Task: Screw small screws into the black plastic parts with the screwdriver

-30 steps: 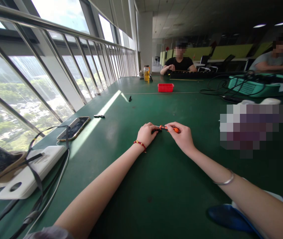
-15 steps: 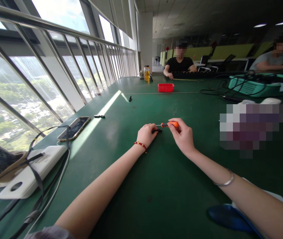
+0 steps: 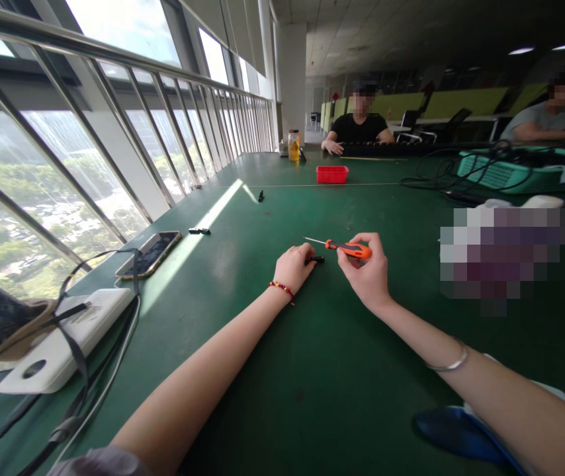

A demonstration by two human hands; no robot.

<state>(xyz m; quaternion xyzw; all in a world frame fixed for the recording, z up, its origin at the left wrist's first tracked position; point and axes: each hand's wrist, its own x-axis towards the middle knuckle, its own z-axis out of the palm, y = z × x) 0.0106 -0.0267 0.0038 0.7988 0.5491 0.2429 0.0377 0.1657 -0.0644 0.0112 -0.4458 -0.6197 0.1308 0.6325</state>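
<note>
My right hand (image 3: 368, 272) is closed round the handle of a small orange and black screwdriver (image 3: 348, 248), held a little above the green table (image 3: 312, 370) with its thin metal tip pointing left. My left hand (image 3: 292, 266) rests on the table with its fingers curled over a small black part (image 3: 315, 260), whose end pokes out to the right. The screwdriver tip is clear of that part. A red bead bracelet circles my left wrist and a silver bangle my right forearm.
A phone (image 3: 149, 252), a white power strip (image 3: 59, 350) with cables and two small black parts (image 3: 198, 231) lie at the left. A red tray (image 3: 332, 174) and a jar (image 3: 293, 146) stand far back, near two seated people. A teal basket (image 3: 511, 172) sits right.
My right hand has lifted the screwdriver off the black part and drawn it up and to the right. My left hand has stayed on the part.
</note>
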